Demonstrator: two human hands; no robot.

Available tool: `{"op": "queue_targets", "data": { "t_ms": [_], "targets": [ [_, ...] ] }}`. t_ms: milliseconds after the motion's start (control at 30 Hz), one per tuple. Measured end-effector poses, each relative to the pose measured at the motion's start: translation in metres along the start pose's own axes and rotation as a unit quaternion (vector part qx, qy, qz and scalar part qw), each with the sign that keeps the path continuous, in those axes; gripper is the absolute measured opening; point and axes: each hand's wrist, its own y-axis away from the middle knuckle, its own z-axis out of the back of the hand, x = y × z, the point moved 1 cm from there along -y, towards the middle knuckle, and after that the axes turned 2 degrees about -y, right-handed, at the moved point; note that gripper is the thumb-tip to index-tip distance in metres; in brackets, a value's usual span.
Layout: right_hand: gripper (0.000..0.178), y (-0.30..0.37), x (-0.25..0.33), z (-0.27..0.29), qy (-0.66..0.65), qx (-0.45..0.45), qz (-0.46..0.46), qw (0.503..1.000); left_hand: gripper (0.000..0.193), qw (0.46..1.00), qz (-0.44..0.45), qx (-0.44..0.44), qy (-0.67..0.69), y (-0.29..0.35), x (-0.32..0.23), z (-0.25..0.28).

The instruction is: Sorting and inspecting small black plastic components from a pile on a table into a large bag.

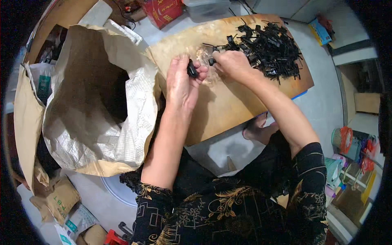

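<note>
Over the middle of a worn wooden board [232,116], my left hand [179,81] is turned palm up. Its fingers curl around small black plastic pieces [192,69]; how many is hidden. Close on its right, my right hand [234,65] is closed with the fingertips pinched on a small black plastic piece [212,61], partly covered by the fingers. A heap of similar black pieces [271,49], several with thin stalks sticking out, covers the board's far right. To the left of my left forearm stands a large paper sack [141,102] with a white woven lining, its mouth gaping.
Behind the board are a red box [163,12] and a clear plastic tub [206,10]. Brown packages [59,200] lie at the lower left. A blue and yellow packet [320,32] is at the far right, with a basket [337,138] and household items nearer.
</note>
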Motion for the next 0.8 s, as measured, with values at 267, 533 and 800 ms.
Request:
{"op": "queue_targets", "data": {
  "t_ms": [267, 533, 800],
  "targets": [
    [0.013, 0.021, 0.028, 0.003, -0.105, 0.034, -0.050, 0.993, 0.013, 0.998, 0.031, -0.043, -0.041, 0.001, 0.020, 0.006],
    [0.022, 0.029, 0.000, 0.024, -0.687, -0.015, -0.272, 0.674, 0.027, 0.973, -0.073, 0.008, -0.221, 0.001, 0.025, 0.004],
    [0.018, 0.088, 0.023, 0.062, -0.730, -0.016, -0.289, 0.619, 0.069, 0.880, -0.075, 0.264, -0.387, 0.032, 0.033, -0.027]
  ]
}}
